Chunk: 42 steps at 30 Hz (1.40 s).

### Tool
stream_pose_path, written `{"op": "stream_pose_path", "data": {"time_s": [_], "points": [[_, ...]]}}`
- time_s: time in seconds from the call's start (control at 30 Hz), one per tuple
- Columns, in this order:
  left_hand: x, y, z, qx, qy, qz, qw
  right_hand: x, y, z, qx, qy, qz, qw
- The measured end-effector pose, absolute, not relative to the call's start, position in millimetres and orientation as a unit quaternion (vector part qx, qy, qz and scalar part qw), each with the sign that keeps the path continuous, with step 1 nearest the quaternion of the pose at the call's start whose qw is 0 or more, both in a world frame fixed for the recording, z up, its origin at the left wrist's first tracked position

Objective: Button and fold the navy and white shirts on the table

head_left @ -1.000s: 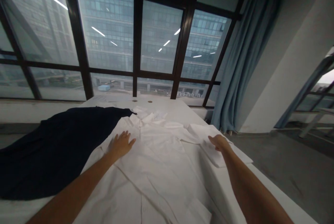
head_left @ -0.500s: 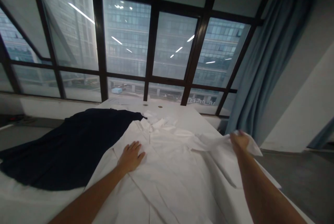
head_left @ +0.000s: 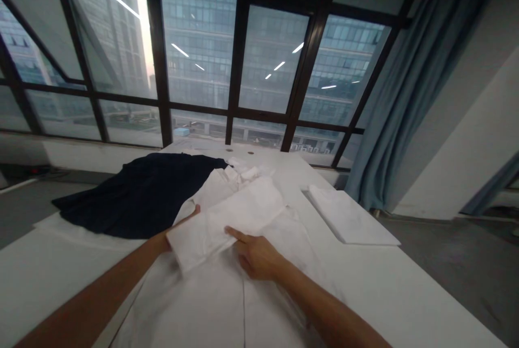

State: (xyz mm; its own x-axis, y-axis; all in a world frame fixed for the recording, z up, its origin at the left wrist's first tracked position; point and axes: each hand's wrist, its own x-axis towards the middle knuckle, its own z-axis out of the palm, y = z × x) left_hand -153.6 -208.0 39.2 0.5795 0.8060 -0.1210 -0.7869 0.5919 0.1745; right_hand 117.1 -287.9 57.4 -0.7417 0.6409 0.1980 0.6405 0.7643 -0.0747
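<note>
A white shirt (head_left: 203, 305) lies spread out, its collar (head_left: 233, 172) pointing toward the windows. One white sleeve (head_left: 239, 202) is laid slantwise across the shirt's chest. At the left end of that sleeve is my left hand (head_left: 164, 241), closed on it; the sleeve covers most of its fingers, and a fingertip shows above the upper edge. My right hand (head_left: 257, 256) grips the sleeve's lower edge near the middle, index finger stretched along the top and the other fingers curled below.
A dark navy garment (head_left: 141, 196) lies left of the shirt on the white table (head_left: 365, 283). Folded white cloth or a flat white stack (head_left: 348, 215) sits at the right. Behind are dark-framed windows (head_left: 233, 67) and a blue curtain (head_left: 405, 105).
My right hand has brought the sleeve from the right side over the shirt's chest. My left hand has gone from lying flat on the shirt to holding the sleeve's end.
</note>
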Motion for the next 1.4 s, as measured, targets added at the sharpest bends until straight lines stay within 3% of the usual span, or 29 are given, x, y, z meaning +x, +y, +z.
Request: {"op": "stream_pose_path", "data": {"time_s": [0.1,0.23,0.5,0.63,0.73,0.83,0.93,1.03,1.2,1.4], "points": [[-160.0,-231.5,49.9,0.246,0.264,0.295,0.885,113.8,-290.8,51.8,-0.358,-0.926,0.028,0.115],[-163.4,-251.0,67.0,0.510,0.357,0.185,0.761,121.6,-291.5,50.4,-0.368,-0.912,0.036,0.175],[-184.1,-266.5,87.5,0.637,0.357,0.067,0.680,123.4,-310.8,56.8,-0.316,-0.915,0.095,0.234],[-191.2,-260.3,88.1,0.716,0.467,-0.032,0.518,118.1,-313.7,52.3,-0.280,-0.930,0.125,0.201],[-174.6,-254.2,80.3,0.747,0.586,0.092,0.300,122.1,-308.4,49.9,-0.317,-0.919,0.114,0.205],[-146.8,-255.8,61.7,0.804,0.514,0.261,0.142,137.3,-291.3,52.3,-0.438,-0.863,0.057,0.247],[-125.2,-262.9,37.8,0.889,0.376,0.213,0.148,165.6,-258.1,54.6,-0.560,-0.797,-0.017,0.225],[-117.2,-267.7,22.6,0.921,0.327,0.119,0.175,200.1,-217.0,51.6,-0.661,-0.738,-0.063,0.122],[-117.6,-270.5,27.3,0.929,0.308,0.112,0.171,241.6,-167.6,42.9,-0.673,-0.729,-0.125,0.009],[-115.2,-279.2,29.4,0.934,0.291,0.072,0.193,261.1,-154.1,33.4,-0.731,-0.672,-0.118,0.024]]}}
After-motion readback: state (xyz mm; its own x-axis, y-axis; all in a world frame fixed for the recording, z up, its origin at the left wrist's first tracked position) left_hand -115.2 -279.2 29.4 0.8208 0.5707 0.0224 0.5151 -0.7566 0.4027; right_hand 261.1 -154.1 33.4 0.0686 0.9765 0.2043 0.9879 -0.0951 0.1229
